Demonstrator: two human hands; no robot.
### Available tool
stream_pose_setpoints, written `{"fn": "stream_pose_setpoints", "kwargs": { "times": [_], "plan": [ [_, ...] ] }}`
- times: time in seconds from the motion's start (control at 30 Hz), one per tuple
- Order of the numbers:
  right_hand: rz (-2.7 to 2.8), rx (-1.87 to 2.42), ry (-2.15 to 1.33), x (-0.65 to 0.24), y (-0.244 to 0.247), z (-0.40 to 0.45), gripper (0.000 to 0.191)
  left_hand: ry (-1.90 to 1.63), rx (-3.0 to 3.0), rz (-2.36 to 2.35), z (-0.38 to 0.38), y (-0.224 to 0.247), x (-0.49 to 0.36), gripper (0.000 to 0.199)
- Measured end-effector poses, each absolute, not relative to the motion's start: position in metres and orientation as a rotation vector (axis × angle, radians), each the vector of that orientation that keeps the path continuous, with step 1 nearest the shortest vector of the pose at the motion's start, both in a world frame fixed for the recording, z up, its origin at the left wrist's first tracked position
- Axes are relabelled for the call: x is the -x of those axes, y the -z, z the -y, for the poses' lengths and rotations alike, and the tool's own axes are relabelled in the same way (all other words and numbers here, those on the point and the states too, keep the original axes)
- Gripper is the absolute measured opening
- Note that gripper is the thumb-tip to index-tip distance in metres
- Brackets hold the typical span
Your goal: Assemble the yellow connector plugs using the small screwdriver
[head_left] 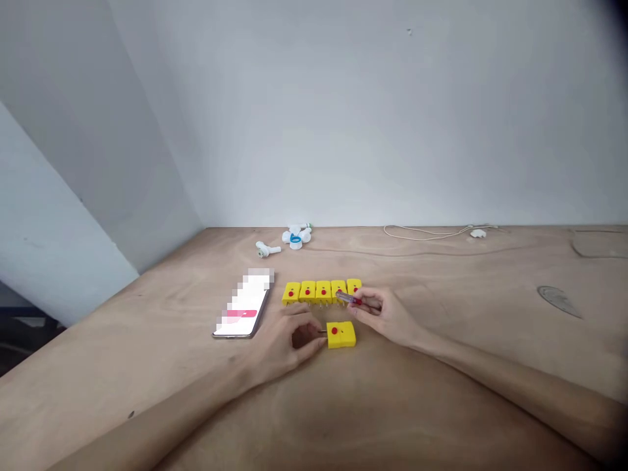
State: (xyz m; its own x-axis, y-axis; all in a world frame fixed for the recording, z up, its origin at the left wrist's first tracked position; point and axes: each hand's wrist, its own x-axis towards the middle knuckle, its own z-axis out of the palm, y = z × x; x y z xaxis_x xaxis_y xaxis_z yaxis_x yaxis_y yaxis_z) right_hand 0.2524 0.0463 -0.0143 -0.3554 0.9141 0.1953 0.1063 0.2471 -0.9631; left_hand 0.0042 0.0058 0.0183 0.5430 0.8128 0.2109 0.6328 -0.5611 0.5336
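A yellow plug (347,334) with a red button on top lies on the wooden table in front of me. My left hand (289,337) is closed at its left end, thumb and fingers pinching the metal pins. To the upper right of that plug, my right hand (385,314) grips a small screwdriver (347,298) with a clear and red handle; its tip cannot be made out. Just behind both hands stands a row of several similar yellow plugs (307,290), pins toward me. The screwdriver partly covers the plugs at the row's right end.
A phone (240,314) with a lit, partly blurred screen lies left of the row. Farther back are white pipe-like fittings (267,249), more of them with a blue ring (296,239), and a thin white cord (426,234) by the wall. A dark oval mark (558,299) is at right.
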Motion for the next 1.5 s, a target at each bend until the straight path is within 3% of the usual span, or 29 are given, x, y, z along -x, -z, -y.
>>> {"fn": "stream_pose_setpoints", "kwargs": {
  "times": [0.23, 0.47, 0.73, 0.97, 1.1, 1.27, 1.5],
  "plan": [
    [1.582, 1.024, -1.116, -0.254, 0.008, -0.047, 0.034, -0.654, -2.432, -1.156, -0.005, -0.024, 0.0, 0.009],
    [1.449, 0.995, -1.013, -0.25, 0.0, -0.044, 0.039, -0.588, -2.467, -1.157, -0.002, -0.021, -0.006, 0.038],
    [1.894, 0.921, -0.98, -0.254, 0.007, -0.036, 0.023, -0.583, -2.428, -1.186, -0.004, -0.021, -0.006, 0.021],
    [2.213, 0.796, -0.65, -0.257, 0.003, -0.037, 0.031, -0.647, -2.392, -1.115, -0.005, -0.023, -0.004, 0.018],
    [2.299, 0.738, -0.671, -0.256, 0.003, -0.037, 0.038, -0.621, -2.384, -1.126, -0.005, -0.024, -0.004, 0.018],
    [2.295, 0.703, -0.691, -0.253, 0.001, -0.035, 0.026, -0.613, -2.386, -1.169, -0.006, -0.02, -0.005, 0.018],
    [2.274, 0.716, -0.77, -0.252, -0.001, -0.033, 0.026, -0.638, -2.38, -1.186, -0.009, -0.011, -0.005, 0.021]
  ]
}}
